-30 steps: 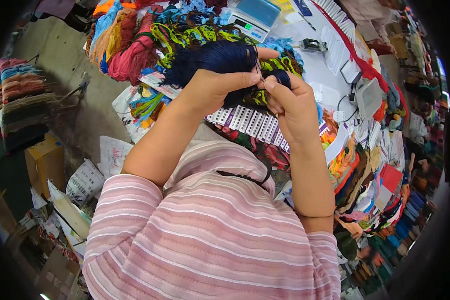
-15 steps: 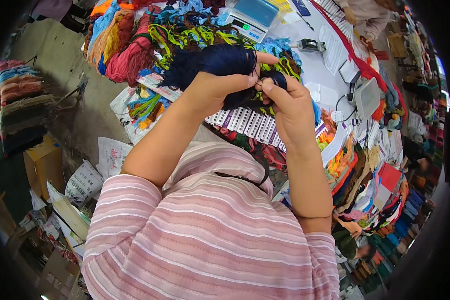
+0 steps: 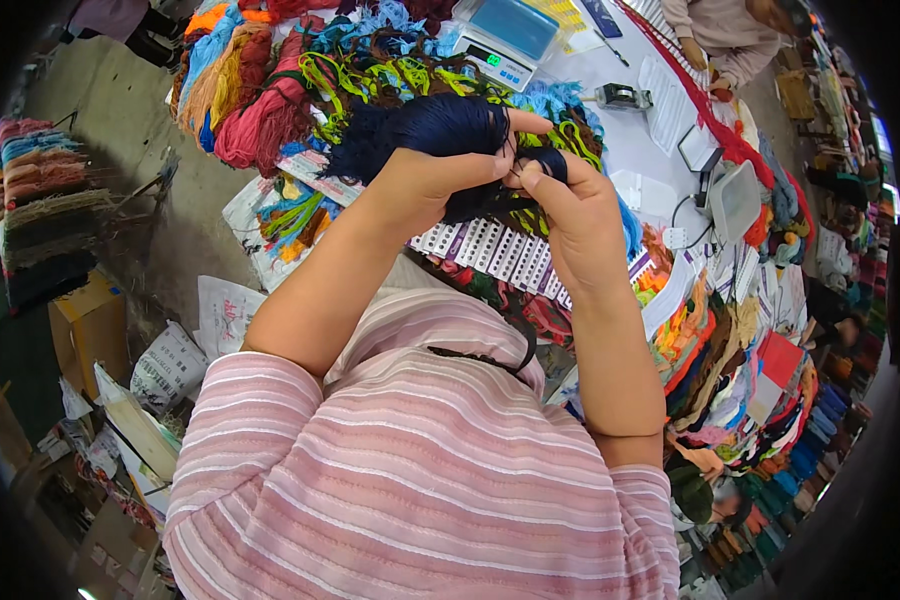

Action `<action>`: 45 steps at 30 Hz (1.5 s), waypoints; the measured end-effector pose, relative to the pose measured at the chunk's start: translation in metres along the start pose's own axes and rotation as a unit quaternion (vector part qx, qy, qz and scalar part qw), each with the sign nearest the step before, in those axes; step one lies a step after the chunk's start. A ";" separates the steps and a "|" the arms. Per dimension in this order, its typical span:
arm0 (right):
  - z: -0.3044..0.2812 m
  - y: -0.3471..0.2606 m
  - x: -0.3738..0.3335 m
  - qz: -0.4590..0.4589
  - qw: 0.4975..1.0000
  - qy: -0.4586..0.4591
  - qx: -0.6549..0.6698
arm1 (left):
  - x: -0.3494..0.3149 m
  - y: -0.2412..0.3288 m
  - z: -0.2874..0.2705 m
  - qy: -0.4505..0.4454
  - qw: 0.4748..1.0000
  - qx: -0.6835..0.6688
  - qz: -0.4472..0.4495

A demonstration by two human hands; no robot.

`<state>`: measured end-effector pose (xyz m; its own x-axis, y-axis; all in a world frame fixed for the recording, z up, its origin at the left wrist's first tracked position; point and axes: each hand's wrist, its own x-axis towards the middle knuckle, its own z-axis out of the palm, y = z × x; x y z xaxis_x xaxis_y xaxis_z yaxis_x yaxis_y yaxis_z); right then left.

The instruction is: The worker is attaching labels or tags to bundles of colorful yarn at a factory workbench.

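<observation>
A thick hank of dark navy thread [image 3: 420, 128] is bunched in my left hand [image 3: 445, 175], whose thumb presses near the hank's end while the index finger stretches past it. Close against it, my right hand [image 3: 568, 205] pinches the dark thread between thumb and index finger, where a narrow strand binds the hank. Part of the navy bundle loops beyond my right fingertips. Both hands are above the table edge, over white punched cards [image 3: 500, 250] with rows of dark holes. My palms hide the hank's underside.
Brown, lime and blue skeins [image 3: 390, 70] heap beyond my hands. A digital scale [image 3: 495, 60] with a lit display stands behind them. Pink and orange hanks [image 3: 260, 110] lie left; a clear plastic box [image 3: 735, 198] and more skeins lie right. A co-worker [image 3: 735, 40] sits at the far right.
My right thumb and fingers have shifted slightly at the binding strand. The left hand keeps its hold on the navy hank. At the far right, the co-worker's arms have moved a little.
</observation>
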<state>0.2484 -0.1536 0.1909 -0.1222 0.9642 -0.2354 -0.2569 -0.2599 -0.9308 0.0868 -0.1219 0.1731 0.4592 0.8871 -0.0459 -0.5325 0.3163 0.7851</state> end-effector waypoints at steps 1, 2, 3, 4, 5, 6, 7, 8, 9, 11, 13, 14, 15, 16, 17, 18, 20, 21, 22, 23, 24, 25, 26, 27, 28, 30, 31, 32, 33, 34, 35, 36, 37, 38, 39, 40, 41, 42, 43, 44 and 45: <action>-0.001 0.000 0.001 -0.001 1.000 -0.001 -0.001 | 0.000 0.000 -0.001 -0.008 1.000 -0.016 -0.009; -0.003 -0.001 0.002 0.019 1.000 -0.019 0.005 | 0.001 -0.001 -0.002 -0.016 0.999 -0.032 -0.019; -0.006 -0.002 0.003 0.039 0.998 -0.037 0.011 | 0.002 -0.001 -0.003 -0.017 0.999 -0.032 -0.018; -0.009 -0.007 0.003 0.038 0.999 -0.037 0.010 | 0.003 -0.002 -0.004 -0.016 1.000 -0.019 -0.018; -0.012 -0.016 0.003 0.072 0.993 -0.087 0.045 | 0.003 -0.002 -0.007 -0.013 1.000 -0.004 -0.017; -0.016 -0.023 0.003 0.106 0.982 -0.137 0.079 | 0.004 -0.001 -0.010 -0.012 1.000 -0.004 -0.015; -0.021 -0.027 0.001 0.107 0.982 -0.129 0.082 | 0.004 -0.001 -0.013 -0.049 0.997 -0.042 -0.051; -0.029 -0.039 0.000 0.113 0.973 -0.155 0.127 | 0.004 -0.001 -0.017 -0.088 0.989 -0.079 -0.088; -0.043 -0.052 -0.002 0.119 0.961 -0.181 0.172 | 0.002 -0.003 -0.021 -0.110 0.984 -0.096 -0.100; -0.094 -0.073 -0.005 0.014 0.986 -0.033 0.162 | 0.000 -0.003 -0.033 -0.150 0.970 -0.151 -0.117; -0.146 -0.125 -0.017 -0.101 0.970 0.020 0.220 | 0.002 -0.015 -0.045 -0.219 0.922 -0.293 -0.126; -0.178 -0.146 -0.026 -0.164 0.958 0.114 0.205 | 0.000 -0.013 -0.041 -0.175 0.923 -0.322 -0.120; -0.218 -0.161 -0.037 -0.186 0.951 0.091 0.230 | -0.003 -0.010 -0.037 -0.131 0.920 -0.350 -0.114; -0.226 -0.165 -0.048 -0.209 0.947 0.102 0.222 | 0.000 -0.011 -0.037 -0.168 0.906 -0.376 -0.101; -0.230 -0.166 -0.055 -0.233 0.941 0.114 0.215 | 0.001 -0.012 -0.032 -0.158 0.908 -0.377 -0.093; -0.211 -0.161 -0.052 -0.216 0.951 0.138 0.174 | 0.002 -0.013 -0.028 -0.148 0.910 -0.377 -0.086; -0.156 -0.133 -0.035 -0.161 0.961 0.184 0.133 | 0.006 -0.018 -0.024 -0.155 0.908 -0.379 -0.088; -0.131 -0.116 -0.029 -0.121 0.973 0.164 0.109 | 0.007 -0.019 -0.020 -0.143 0.907 -0.386 -0.090; -0.119 -0.093 -0.015 -0.077 0.984 0.109 0.122 | 0.005 -0.021 -0.018 -0.121 0.910 -0.388 -0.082; -0.098 -0.078 -0.010 -0.034 0.988 0.111 0.099 | 0.007 -0.022 -0.018 -0.123 0.909 -0.389 -0.088; -0.080 -0.066 -0.005 0.009 0.990 0.107 0.088 | 0.009 -0.024 -0.018 -0.126 0.917 -0.368 -0.087; -0.067 -0.058 -0.001 0.032 0.992 0.087 0.082 | 0.010 -0.024 -0.019 -0.130 0.925 -0.347 -0.086; -0.058 -0.052 0.003 0.043 0.994 0.077 0.066 | 0.010 -0.024 -0.021 -0.130 0.925 -0.346 -0.089; -0.053 -0.048 0.007 0.053 0.995 0.069 0.049 | 0.011 -0.024 -0.020 -0.134 0.922 -0.350 -0.095; -0.051 -0.046 0.014 0.069 0.994 0.057 0.059 | 0.012 -0.024 -0.020 -0.138 0.919 -0.355 -0.102; -0.047 -0.041 0.029 0.088 0.995 0.033 0.046 | 0.009 -0.025 -0.018 -0.142 0.909 -0.374 -0.116; -0.042 -0.041 0.034 0.086 0.996 0.016 0.006 | 0.007 -0.026 -0.017 -0.146 0.900 -0.392 -0.127; -0.036 -0.043 0.039 0.083 0.996 0.000 -0.035 | 0.006 -0.026 -0.017 -0.147 0.897 -0.398 -0.124; -0.030 -0.045 0.042 0.074 0.995 -0.009 -0.073 | 0.005 -0.028 -0.017 -0.149 0.896 -0.399 -0.126; -0.023 -0.048 0.040 0.074 0.995 -0.007 -0.073 | 0.005 -0.031 -0.016 -0.172 0.888 -0.415 -0.094; -0.014 -0.052 0.039 0.062 0.995 0.006 -0.074 | 0.006 -0.033 -0.017 -0.195 0.880 -0.429 -0.059; -0.008 -0.054 0.039 0.051 0.996 0.019 -0.074 | 0.007 -0.038 -0.018 -0.192 0.880 -0.434 -0.013; -0.008 -0.051 0.041 0.029 0.999 0.030 -0.022 | 0.008 -0.042 -0.019 -0.189 0.878 -0.438 0.033; -0.003 -0.050 0.040 0.029 0.999 0.030 -0.023 | 0.009 -0.042 -0.020 -0.198 0.890 -0.405 0.070; 0.004 -0.048 0.038 0.027 0.998 0.040 -0.026 | 0.011 -0.042 -0.020 -0.198 0.889 -0.406 0.071; 0.010 -0.046 0.038 0.024 0.998 0.051 -0.029 | 0.014 -0.042 -0.018 -0.214 0.891 -0.383 0.117; 0.012 -0.040 0.037 0.040 0.995 0.035 -0.085 | 0.015 -0.042 -0.018 -0.228 0.890 -0.359 0.161; 0.018 -0.038 0.033 0.060 0.987 0.022 -0.147 | 0.016 -0.041 -0.021 -0.267 0.879 -0.365 0.151; 0.025 -0.039 0.026 0.080 0.975 0.009 -0.209 | 0.017 -0.039 -0.023 -0.267 0.879 -0.366 0.150; 0.026 -0.038 0.023 0.102 0.975 -0.002 -0.195 | 0.018 -0.035 -0.025 -0.270 0.889 -0.341 0.145; 0.022 -0.032 0.021 0.103 0.975 -0.002 -0.195 | 0.019 -0.031 -0.025 -0.273 0.898 -0.315 0.140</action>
<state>0.2326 -0.1260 0.2216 -0.1359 0.8937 -0.4276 0.1573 -0.4067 -0.8999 0.0938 -0.1062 0.1326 0.4329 0.7195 0.5431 -0.8993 0.3864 0.2049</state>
